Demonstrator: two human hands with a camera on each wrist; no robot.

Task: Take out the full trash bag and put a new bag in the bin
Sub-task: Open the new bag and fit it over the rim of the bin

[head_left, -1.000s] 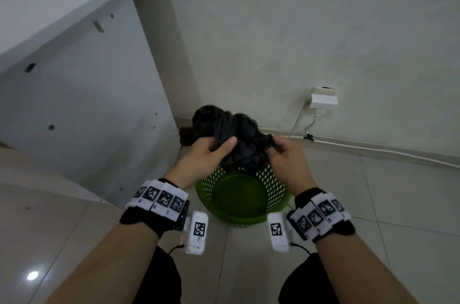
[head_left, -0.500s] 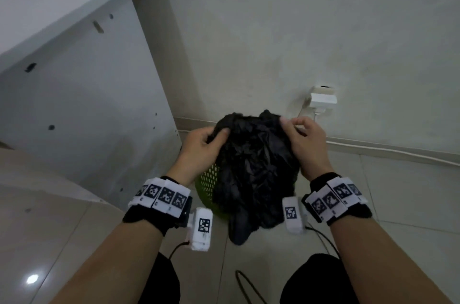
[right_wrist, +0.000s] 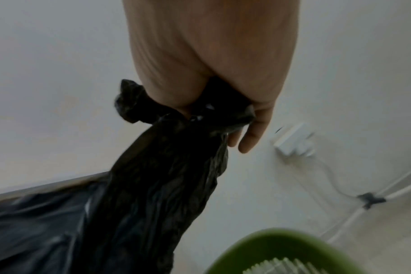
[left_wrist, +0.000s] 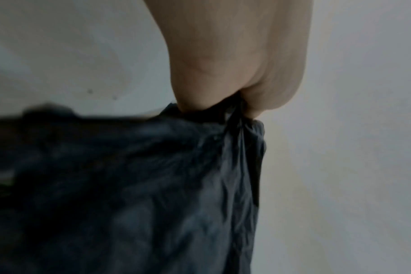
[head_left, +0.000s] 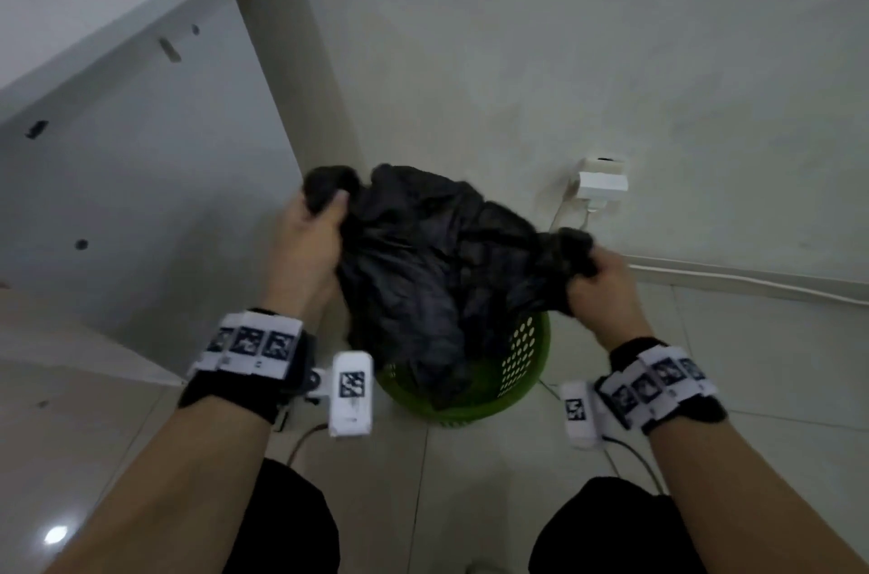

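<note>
A pale plaster wall (head_left: pixel 564 32) and glossy floor tiles (head_left: pixel 776 347) meet behind a round green perforated plastic bin (head_left: pixel 522 366). Over it spreads a crinkled black bag (head_left: pixel 423 282), its tail dipping inside. The left hand (head_left: pixel 305 244) and right hand (head_left: pixel 597 286) each clench a bunched corner.

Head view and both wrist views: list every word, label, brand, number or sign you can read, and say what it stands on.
No readable text in any view.
Wristbands and white wrist units: black-and-white square marker patterns only, no letters or numbers.
Black bag, green bin, wall plug: no print visible.
</note>
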